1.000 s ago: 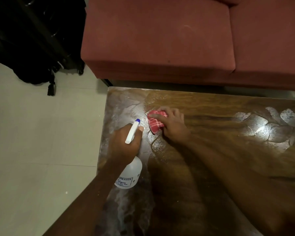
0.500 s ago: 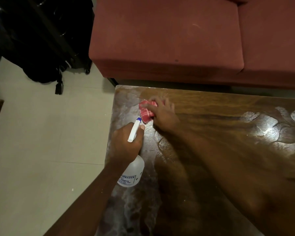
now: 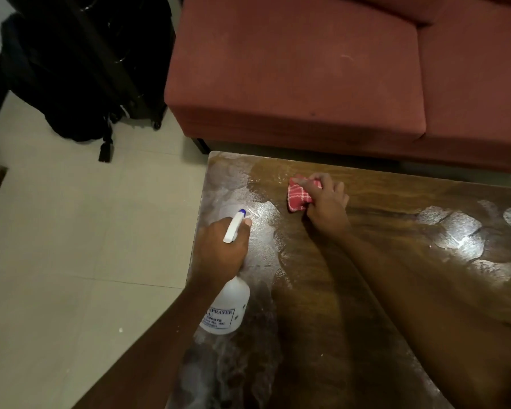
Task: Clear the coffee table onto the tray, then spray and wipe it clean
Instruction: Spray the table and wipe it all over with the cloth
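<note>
Near the coffee table's [image 3: 322, 335] left edge, the left hand [image 3: 219, 252] curled around a white spray bottle [image 3: 227, 308], and a hazy wet patch [image 3: 248, 208] lay between it and the red checked cloth [image 3: 300, 196], which the right hand [image 3: 326, 202] gripped with bent fingers against the wood near the far edge.

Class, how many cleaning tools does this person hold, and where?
2. The spray bottle is in the left hand over the table, left side; the red checked cloth is in the right hand, near the far edge.
</note>
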